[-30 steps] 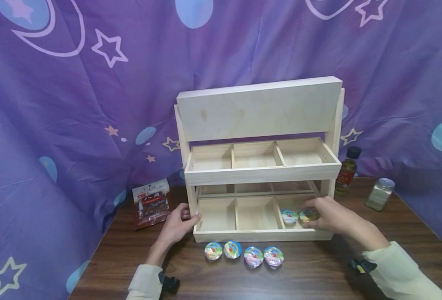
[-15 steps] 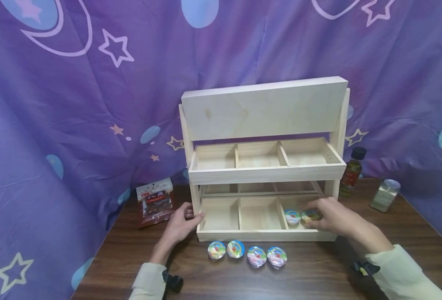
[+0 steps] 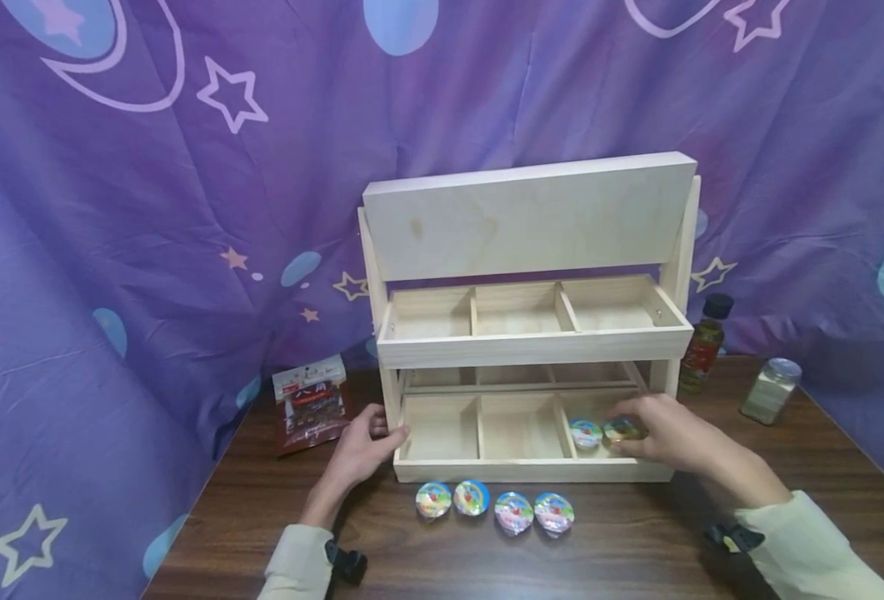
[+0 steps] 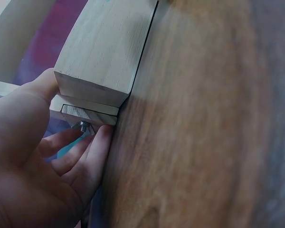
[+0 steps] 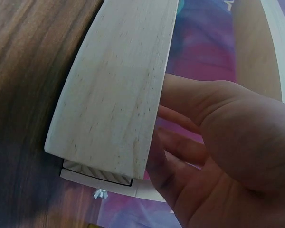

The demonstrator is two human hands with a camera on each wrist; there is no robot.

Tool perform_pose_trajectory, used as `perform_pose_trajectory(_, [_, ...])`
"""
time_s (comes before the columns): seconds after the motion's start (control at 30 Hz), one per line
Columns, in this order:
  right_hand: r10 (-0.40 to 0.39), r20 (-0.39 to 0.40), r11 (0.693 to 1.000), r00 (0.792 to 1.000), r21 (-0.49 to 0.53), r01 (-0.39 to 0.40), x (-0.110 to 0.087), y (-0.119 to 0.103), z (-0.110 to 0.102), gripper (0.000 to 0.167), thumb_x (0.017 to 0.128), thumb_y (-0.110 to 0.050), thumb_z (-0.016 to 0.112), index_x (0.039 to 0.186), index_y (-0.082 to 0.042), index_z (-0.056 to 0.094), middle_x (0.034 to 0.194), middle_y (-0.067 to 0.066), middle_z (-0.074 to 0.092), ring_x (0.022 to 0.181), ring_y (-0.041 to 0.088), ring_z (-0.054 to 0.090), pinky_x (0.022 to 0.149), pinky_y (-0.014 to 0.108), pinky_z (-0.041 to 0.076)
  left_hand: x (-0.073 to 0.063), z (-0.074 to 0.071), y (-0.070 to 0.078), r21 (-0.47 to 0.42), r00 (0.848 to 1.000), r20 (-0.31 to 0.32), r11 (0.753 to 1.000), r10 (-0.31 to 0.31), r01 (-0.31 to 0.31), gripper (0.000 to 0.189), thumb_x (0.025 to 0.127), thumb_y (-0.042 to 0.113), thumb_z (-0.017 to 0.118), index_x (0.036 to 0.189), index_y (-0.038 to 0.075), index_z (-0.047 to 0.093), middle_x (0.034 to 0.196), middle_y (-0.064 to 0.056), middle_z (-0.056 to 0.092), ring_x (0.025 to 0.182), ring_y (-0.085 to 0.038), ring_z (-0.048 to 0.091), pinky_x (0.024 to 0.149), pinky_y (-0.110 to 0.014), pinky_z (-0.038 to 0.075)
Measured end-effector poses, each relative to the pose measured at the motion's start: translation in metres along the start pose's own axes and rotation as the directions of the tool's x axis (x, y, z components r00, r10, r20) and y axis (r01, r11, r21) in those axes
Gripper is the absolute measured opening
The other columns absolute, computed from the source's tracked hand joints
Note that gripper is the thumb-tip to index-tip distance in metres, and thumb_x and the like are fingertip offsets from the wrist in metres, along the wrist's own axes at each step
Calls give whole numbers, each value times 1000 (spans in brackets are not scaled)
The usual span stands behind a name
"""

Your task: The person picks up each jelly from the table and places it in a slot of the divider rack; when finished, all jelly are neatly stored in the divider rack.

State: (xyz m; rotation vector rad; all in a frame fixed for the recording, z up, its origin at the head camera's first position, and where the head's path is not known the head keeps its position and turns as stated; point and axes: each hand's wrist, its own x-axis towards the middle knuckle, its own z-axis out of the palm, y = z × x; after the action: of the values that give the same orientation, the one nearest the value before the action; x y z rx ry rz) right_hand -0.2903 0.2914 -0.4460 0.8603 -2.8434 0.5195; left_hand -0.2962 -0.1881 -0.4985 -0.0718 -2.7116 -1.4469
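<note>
My left hand grips the lower left corner of a pale wooden rack. In the left wrist view its thumb lies on the tray's end and its fingers curl round the side post, near a bolt. My right hand reaches into the bottom tray's right compartment and holds a jelly cup with a foil lid. Just left of it, in the same compartment, sits another jelly cup. The right wrist view shows the tray front hiding the fingertips and that cup.
Several jelly cups stand in a row on the dark wooden table, before the rack. A red spice packet lies at the left. At the right stand a black-capped bottle and a glass jar. A purple curtain hangs behind.
The head view has shifted slightly, so everything appears a little further right than one second ago. Both hands keep their places on the rack and at the cup.
</note>
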Motion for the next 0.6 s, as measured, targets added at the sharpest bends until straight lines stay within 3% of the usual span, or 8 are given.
perform_pose_trajectory(0.23, [-5,-16,1000,1000,6,5,-2,0,2,37,83,-31,94,108,-7,81,94,-3,81,80,7,70,73,34,63,1,0,0,14,1000,4,1000,-4,4,51,97,38,80,134,8,65,125,-16,78,118,-32,73,108,-54,58])
perform_pose_trajectory(0.6, [0,-55,1000,998,-15,-1,-2,3,8,39,82,-33,95,108,-7,81,98,2,82,86,17,75,78,42,65,1,-2,1,17,1000,6,1000,-10,10,53,97,38,80,136,6,63,129,-19,76,121,-35,72,112,-57,55])
